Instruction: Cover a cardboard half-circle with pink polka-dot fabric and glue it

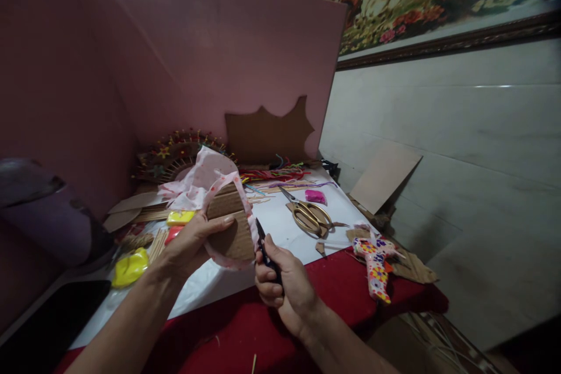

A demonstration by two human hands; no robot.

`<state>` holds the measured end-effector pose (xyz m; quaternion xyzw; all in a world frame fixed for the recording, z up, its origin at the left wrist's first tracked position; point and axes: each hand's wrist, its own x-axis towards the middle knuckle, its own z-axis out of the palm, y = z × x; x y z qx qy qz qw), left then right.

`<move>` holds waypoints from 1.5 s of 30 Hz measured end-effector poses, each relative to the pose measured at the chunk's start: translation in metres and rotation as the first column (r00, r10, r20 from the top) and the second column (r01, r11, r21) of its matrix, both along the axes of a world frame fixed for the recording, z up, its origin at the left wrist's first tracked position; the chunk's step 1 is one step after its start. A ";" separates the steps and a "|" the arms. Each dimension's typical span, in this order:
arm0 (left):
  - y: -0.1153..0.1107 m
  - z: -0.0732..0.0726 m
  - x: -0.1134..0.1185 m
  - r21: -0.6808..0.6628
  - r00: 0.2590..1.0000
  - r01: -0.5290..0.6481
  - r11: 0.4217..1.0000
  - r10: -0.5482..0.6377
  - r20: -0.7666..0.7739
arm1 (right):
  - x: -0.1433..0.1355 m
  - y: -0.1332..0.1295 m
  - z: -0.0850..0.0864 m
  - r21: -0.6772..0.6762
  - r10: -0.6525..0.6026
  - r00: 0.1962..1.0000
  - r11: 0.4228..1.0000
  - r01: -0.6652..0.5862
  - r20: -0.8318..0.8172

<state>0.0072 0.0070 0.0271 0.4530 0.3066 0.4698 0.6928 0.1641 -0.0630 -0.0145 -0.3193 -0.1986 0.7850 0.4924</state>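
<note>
My left hand point(188, 245) grips a rounded piece of corrugated cardboard point(228, 239), thumb across its face. White-and-pink patterned fabric point(217, 166) runs round the cardboard's edge and hangs loose at the upper left. My right hand point(284, 280) is closed round a slim black pointed cutting tool point(266, 257); whether it is a knife or closed small scissors I cannot tell. Its tip lies beside the fabric-covered right edge of the cardboard. Beyond it, gold-handled scissors point(309, 216) lie partly open on the white sheet.
A pink packet point(315, 196) lies by the scissors, yellow packets point(131, 267) at left. Coloured pipe cleaners point(280, 174) lie behind. A jagged cardboard piece point(269, 131) leans on the pink panel point(210, 47). A floral wrapped shape point(377, 266) sits on the red cloth point(333, 292).
</note>
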 end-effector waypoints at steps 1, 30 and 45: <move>0.000 0.001 0.000 -0.003 1.000 -0.002 1.000 0.002 -0.009 | 0.001 0.000 0.001 -0.008 0.022 1.000 1.000 -0.022 -0.018; 0.000 0.002 -0.005 -0.011 0.999 0.005 1.000 -0.005 -0.035 | 0.013 0.004 0.010 0.025 0.173 0.983 0.985 -0.171 -0.064; 0.002 -0.004 -0.008 0.031 0.998 0.038 0.999 -0.037 -0.042 | 0.013 0.005 0.012 0.082 0.158 0.987 0.984 -0.157 -0.004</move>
